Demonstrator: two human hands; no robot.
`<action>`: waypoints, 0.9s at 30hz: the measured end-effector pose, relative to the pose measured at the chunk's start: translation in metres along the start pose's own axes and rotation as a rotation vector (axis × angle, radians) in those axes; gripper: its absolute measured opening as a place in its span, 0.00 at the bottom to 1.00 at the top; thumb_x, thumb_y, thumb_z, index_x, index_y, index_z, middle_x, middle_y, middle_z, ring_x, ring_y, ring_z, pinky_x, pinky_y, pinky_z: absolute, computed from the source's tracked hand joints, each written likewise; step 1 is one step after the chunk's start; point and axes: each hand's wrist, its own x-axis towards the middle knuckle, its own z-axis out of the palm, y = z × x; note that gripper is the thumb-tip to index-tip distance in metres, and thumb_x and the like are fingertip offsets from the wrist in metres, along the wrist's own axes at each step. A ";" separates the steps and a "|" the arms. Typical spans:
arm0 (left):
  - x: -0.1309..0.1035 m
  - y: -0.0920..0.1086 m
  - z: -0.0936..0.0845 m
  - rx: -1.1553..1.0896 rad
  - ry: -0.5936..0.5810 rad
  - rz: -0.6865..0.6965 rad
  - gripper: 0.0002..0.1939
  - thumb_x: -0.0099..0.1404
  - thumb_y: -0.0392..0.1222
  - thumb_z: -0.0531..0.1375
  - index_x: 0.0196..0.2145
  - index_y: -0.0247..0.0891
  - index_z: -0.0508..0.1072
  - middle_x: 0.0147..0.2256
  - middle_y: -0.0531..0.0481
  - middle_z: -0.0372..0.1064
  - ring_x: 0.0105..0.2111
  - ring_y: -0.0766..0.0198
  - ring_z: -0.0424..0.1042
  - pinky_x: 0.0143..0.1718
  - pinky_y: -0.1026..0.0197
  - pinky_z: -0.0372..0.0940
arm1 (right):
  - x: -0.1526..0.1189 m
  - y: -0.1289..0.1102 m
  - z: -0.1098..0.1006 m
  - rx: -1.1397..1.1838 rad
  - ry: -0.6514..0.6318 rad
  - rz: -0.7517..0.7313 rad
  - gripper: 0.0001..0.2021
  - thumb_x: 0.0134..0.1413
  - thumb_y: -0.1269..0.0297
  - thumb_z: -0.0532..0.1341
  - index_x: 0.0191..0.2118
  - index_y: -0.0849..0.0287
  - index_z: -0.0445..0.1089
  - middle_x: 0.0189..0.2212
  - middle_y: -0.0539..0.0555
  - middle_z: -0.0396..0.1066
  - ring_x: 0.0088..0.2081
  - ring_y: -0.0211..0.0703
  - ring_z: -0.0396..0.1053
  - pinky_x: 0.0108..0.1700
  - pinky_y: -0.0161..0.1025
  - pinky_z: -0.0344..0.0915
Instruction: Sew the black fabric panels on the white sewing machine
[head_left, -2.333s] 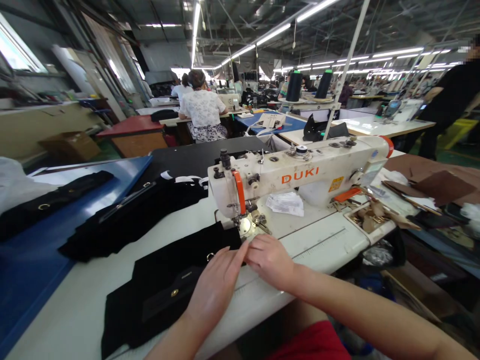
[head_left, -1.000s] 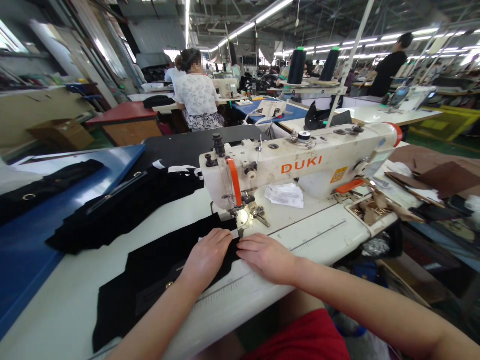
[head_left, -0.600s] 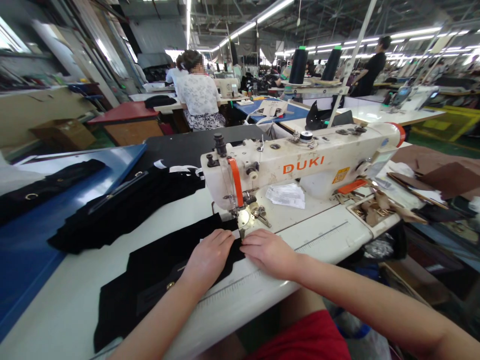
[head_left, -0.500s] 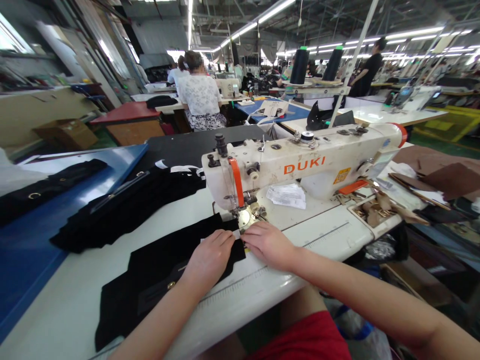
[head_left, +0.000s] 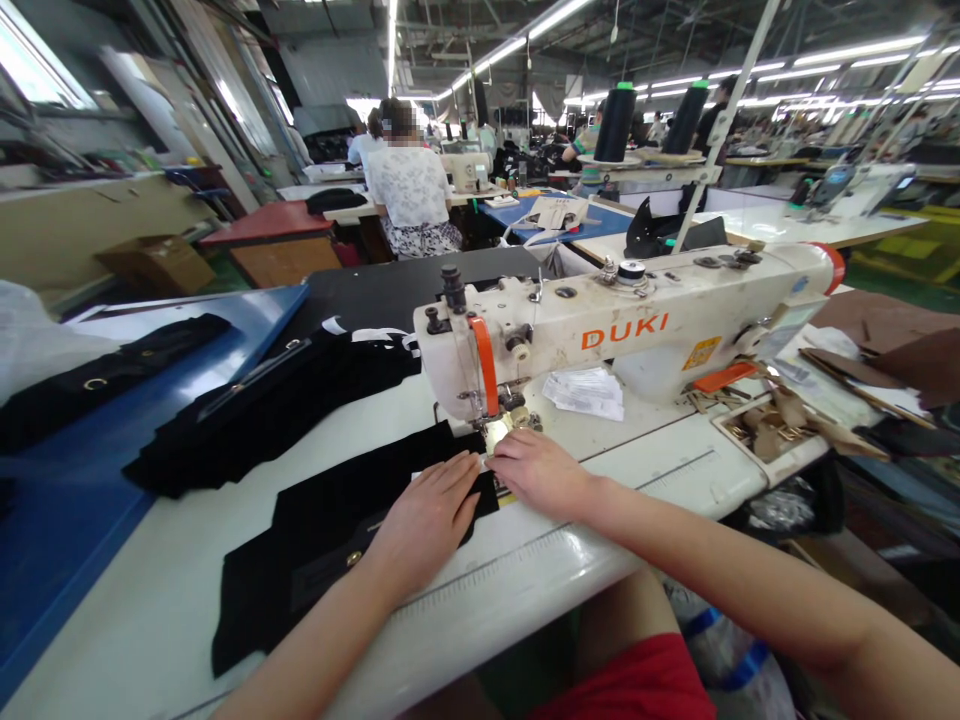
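My left hand [head_left: 431, 515] lies flat on a black fabric piece [head_left: 322, 500], fingers stretched toward the needle area. Beside it, the fingers of my right hand [head_left: 540, 475] are pinched together close to the presser foot, at the edge of the cloth. A small white label [head_left: 486, 463] shows at the right fingertips, mostly covered. The sewing machine [head_left: 630, 325] stands over the fabric's right end; its needle is hard to make out. A gold metal fitting [head_left: 354, 558] shows on the cloth near my left wrist.
White paper labels [head_left: 585, 392] are stacked on the machine bed. More black pieces [head_left: 277, 400] lie to the left, beside a blue table [head_left: 67, 530]. A parts tray [head_left: 776, 425] sits at the right. A co-worker [head_left: 411, 185] sits ahead, back turned.
My left fingers have gone from bent at the white label to stretched flat on the fabric. My right hand has shifted closer to the presser foot. The view has turned slightly left.
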 end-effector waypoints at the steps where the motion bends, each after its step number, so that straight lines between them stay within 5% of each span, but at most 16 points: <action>1: 0.004 -0.002 0.000 -0.008 -0.002 -0.001 0.21 0.71 0.41 0.49 0.55 0.32 0.69 0.54 0.40 0.70 0.56 0.56 0.67 0.56 0.51 0.64 | 0.002 0.002 0.001 -0.008 -0.006 0.008 0.06 0.62 0.70 0.58 0.38 0.62 0.73 0.35 0.55 0.71 0.41 0.46 0.65 0.47 0.42 0.63; 27: 0.020 -0.011 0.007 -0.027 -0.019 -0.042 0.21 0.71 0.42 0.48 0.56 0.34 0.69 0.55 0.40 0.68 0.56 0.56 0.67 0.57 0.49 0.62 | 0.009 0.010 0.000 0.003 -0.015 0.086 0.09 0.64 0.71 0.55 0.39 0.65 0.73 0.35 0.57 0.70 0.38 0.46 0.64 0.42 0.42 0.60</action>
